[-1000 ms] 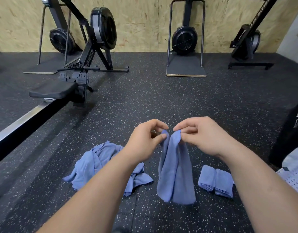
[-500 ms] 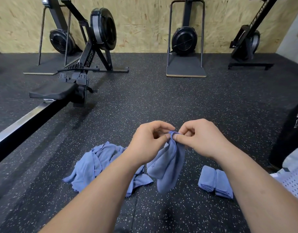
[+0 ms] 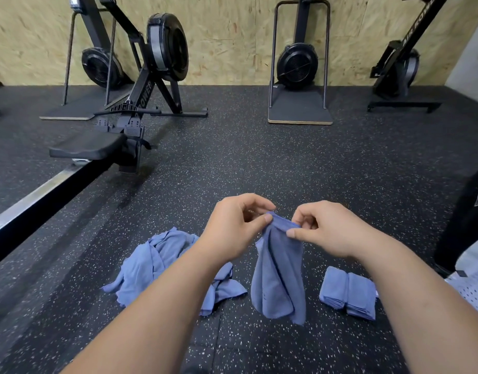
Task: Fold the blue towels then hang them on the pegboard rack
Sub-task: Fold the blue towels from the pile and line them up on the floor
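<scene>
Mid-fold: left hand (image 3: 232, 228) and right hand (image 3: 330, 233) pinch the towel (image 3: 279, 279) hanging below their fingers (image 3: 267, 218); halving it likely follows

Even indoor light, soft shadows, wide-angle edge distortion

Loose towels (image 3: 162, 268) left of held towel (image 3: 279, 276), folded towels (image 3: 348, 291) right.
</scene>
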